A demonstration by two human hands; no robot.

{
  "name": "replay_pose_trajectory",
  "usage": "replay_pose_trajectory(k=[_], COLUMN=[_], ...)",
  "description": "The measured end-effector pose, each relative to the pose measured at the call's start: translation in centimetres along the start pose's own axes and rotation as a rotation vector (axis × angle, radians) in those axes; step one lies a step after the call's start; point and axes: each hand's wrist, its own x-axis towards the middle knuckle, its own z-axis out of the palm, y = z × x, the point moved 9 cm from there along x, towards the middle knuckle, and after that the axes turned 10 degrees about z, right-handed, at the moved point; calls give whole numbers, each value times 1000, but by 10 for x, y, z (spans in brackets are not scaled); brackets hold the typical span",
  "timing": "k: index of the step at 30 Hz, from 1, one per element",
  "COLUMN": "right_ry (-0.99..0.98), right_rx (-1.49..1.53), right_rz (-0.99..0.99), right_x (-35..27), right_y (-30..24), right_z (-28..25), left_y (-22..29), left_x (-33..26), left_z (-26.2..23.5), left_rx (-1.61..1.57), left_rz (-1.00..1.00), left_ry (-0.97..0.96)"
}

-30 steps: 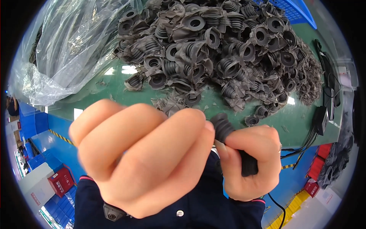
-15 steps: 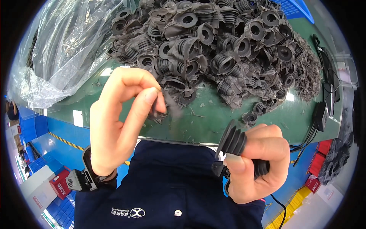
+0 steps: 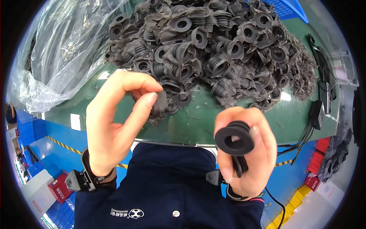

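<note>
My right hand is closed around a black ribbed rubber bellows boot, its round open end facing up toward me. A second ribbed black piece shows below it, tucked against the palm. My left hand pinches a thin grey scrap of rubber flash between thumb and forefinger, over the table's near part. Its other fingers are curled and partly hidden. Just beyond both hands rises a large heap of rubber boots, many with ragged flash still around them.
The heap covers much of the green table. A clear plastic bag lies at the left, and a pile of torn flash at the right. Beyond that are a black adapter with cables and a blue basket at the back.
My right hand has shifted slightly left and turned the boot from side-on to open end toward me. My left hand stays nearly in place, the scrap of flash still in its pinch.
</note>
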Motion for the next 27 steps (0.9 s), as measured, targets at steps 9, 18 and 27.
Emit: replay_pose_trajectory(k=[9,18,27], right_ry=[-121,-221,-220], right_rx=[41,275,219], right_rz=[11,137,172], right_x=[-1,-4,-2], right_y=[4,15,18], right_z=[8,9,6], left_y=[15,59,42], left_x=[5,24,32], left_z=[-16,10,-16], left_rx=[362,-203,72], left_rz=[58,280,290], left_ry=[88,-128,215])
